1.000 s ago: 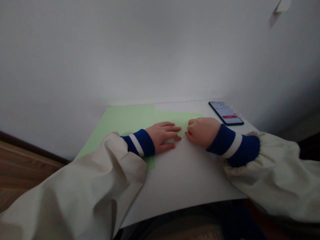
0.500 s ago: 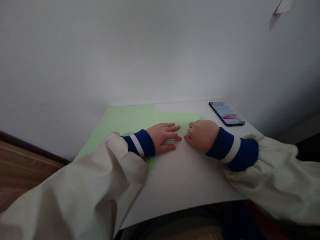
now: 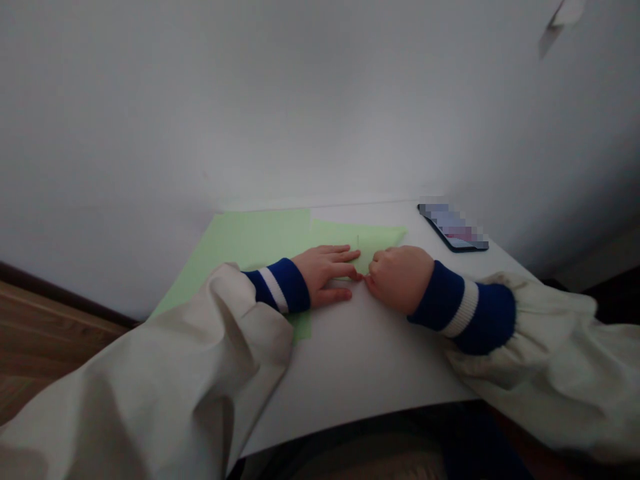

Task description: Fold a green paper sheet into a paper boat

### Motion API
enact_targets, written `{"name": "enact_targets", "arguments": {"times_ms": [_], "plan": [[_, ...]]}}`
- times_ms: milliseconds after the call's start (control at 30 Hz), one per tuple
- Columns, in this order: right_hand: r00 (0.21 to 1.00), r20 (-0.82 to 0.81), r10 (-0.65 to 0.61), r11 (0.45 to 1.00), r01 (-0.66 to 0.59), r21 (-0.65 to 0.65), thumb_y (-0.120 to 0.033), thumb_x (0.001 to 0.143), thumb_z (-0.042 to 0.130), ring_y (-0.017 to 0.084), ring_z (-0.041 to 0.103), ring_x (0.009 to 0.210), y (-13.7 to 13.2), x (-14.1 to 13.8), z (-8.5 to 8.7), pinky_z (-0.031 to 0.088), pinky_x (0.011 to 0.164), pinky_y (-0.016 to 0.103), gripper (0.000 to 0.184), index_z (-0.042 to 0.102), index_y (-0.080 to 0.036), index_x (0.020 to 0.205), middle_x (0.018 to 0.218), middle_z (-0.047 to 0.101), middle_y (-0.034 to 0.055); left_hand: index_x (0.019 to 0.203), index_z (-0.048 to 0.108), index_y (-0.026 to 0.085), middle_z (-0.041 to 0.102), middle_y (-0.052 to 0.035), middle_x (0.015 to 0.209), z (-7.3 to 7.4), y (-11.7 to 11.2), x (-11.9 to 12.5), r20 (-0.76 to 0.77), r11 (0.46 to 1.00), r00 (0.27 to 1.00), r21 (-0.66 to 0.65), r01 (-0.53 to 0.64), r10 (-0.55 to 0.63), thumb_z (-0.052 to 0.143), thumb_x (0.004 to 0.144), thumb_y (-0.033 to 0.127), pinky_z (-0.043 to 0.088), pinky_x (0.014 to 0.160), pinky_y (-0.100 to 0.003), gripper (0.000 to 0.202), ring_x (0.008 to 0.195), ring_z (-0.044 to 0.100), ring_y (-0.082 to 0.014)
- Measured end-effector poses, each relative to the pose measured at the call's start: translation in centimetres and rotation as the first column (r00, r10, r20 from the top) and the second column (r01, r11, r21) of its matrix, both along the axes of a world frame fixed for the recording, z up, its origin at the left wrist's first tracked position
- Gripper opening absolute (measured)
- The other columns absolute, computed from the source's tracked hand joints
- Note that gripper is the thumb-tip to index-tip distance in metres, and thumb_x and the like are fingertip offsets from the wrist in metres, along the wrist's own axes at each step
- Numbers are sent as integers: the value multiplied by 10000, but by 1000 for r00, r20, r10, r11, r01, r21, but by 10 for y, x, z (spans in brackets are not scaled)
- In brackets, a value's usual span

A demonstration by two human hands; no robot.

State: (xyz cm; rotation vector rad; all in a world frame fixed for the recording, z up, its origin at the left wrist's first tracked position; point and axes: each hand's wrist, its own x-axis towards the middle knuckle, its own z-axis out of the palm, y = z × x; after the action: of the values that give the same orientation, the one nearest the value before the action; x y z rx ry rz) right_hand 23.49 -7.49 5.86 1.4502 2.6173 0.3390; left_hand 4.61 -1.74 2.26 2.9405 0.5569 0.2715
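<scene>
Grey wall (image 3: 320,100) backs the white tabletop (image 3: 390,363); slant-sided green paper (image 3: 377,238) lies near the far edge. The left hand (image 3: 327,273) splays over it; the right hand (image 3: 400,277) curls against it (pinching or not, I cannot tell).

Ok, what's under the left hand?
Under the left hand, green paper shows around the upper fingers and white table around the thumb; whatever the palm covers can't be seen.
</scene>
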Motion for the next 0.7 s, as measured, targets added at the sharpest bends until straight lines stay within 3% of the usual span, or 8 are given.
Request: {"name": "enact_targets", "arguments": {"times_ms": [200,700], "plan": [[982,41,-183,983,184,-23,-290,889,316,269,644,777,4,1,6,460,596,345,433,692,-110,774,829,675,176,1062,622,195,412,-140,1387,-2,-1,-3,21,1000,1000,-30,7,-6,569,789,441,303,1036,-464,370,1298,343,-295],[951,50,-305,952,306,-28,-254,868,356,318,646,802,3,7,15,471,625,394,384,686,-65,812,849,673,205,1034,625,192,405,-153,1388,-4,-8,-5,26,998,1000,-70,3,-1,569,788,436,297,1030,-496,351,1303,332,-308]]}}
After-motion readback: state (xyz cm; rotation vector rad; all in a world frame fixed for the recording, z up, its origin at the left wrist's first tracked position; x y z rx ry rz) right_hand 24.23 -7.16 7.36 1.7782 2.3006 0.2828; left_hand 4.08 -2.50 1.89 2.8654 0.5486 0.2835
